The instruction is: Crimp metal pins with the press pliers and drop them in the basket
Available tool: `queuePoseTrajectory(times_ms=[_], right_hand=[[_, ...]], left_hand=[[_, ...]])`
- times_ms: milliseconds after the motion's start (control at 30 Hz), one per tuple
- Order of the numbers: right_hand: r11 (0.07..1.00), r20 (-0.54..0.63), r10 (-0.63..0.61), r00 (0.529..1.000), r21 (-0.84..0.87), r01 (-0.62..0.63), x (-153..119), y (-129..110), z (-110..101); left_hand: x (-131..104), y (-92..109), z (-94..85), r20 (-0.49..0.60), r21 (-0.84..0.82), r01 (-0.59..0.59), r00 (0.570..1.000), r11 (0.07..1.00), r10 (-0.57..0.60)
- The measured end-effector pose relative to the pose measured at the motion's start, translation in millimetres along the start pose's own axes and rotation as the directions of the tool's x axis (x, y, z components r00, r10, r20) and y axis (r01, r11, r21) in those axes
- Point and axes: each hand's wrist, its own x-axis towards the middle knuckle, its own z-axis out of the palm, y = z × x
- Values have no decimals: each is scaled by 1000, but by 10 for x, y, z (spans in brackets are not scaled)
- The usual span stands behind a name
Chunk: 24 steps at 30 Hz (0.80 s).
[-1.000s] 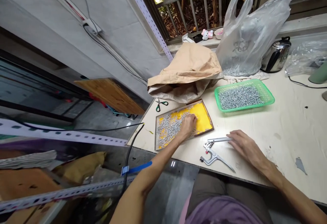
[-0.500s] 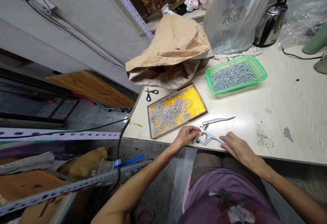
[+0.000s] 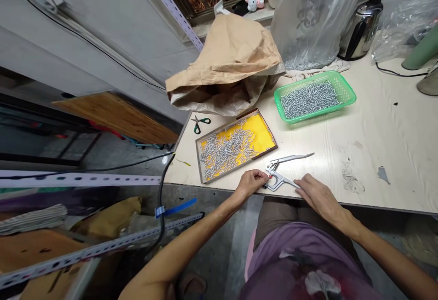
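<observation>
"How far along is the work?"

"Seemingly partway: many silver metal pieces (image 3: 226, 149) are lying loose in the yellow-bottomed rectangular tray (image 3: 263, 139), and more are lying in the green plastic basket (image 3: 350, 97)."

"And the silver metal pliers (image 3: 281, 180)?"

"They're resting near the pale table's (image 3: 410, 154) edge, handles standing apart, not yet squeezed. The left hand (image 3: 251, 184) is pinching its fingers together at their jaws, on what I can't tell; the right hand (image 3: 318, 197) is gripping the lower handle's end, fingers curled."
</observation>
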Motion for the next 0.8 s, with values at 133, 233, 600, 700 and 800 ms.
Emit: queuePoseTrajectory(times_ms=[133, 233, 600, 700, 800], right_hand=[[999, -4, -4, 1000, -44, 4, -9, 6, 32], [998, -8, 3, 1000, -67, -4, -17, -6, 31], [989, 13, 39, 999, -143, -37, -11, -39, 49], [990, 24, 30, 999, -137, -26, 0, -31, 19], [977, -26, 31, 999, -209, -36, 88, 47, -66]], left_hand=[[14, -31, 21, -15, 62, 5, 1000, 998, -4], [33, -47, 23, -14, 117, 39, 999, 992, -37], [69, 41, 9, 21, 261, 111, 992, 959, -120], [70, 37, 20, 14, 254, 105, 994, 961, -112], [55, 38, 30, 8, 249, 93, 995, 964, -98]])
